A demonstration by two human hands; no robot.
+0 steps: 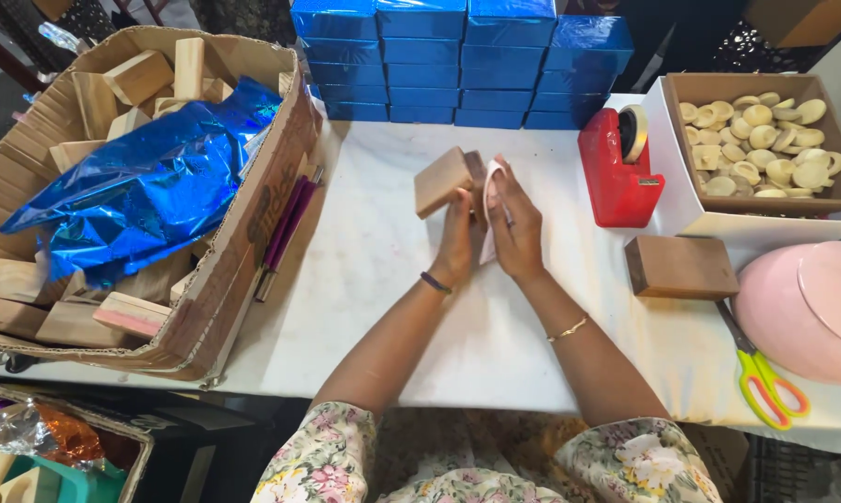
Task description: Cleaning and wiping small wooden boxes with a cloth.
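Fingers (502, 191) of right hand (515, 228) pressed flat together against a white cloth or paper (491, 216), pinning it to the wooden block (446, 180). Left hand (457, 240) cupped beneath, fingers curled round the block's lower edge, block tilted and raised off the white tabletop (392, 279). Only one view, from the head.

Just right of the fingers: red tape dispenser (618, 168), loose brown block (681, 265) nearer, scissors (760, 373) below. Behind the fingers: stacked blue boxes (458, 65). Far left: cardboard carton (252, 233) with blue foil (150, 186).

Risk, as a judgement: light grip underneath, so hard rubbing could twist the block free onto the table. Sheet could slip from flat fingers. Elbow swing could knock the dispenser.
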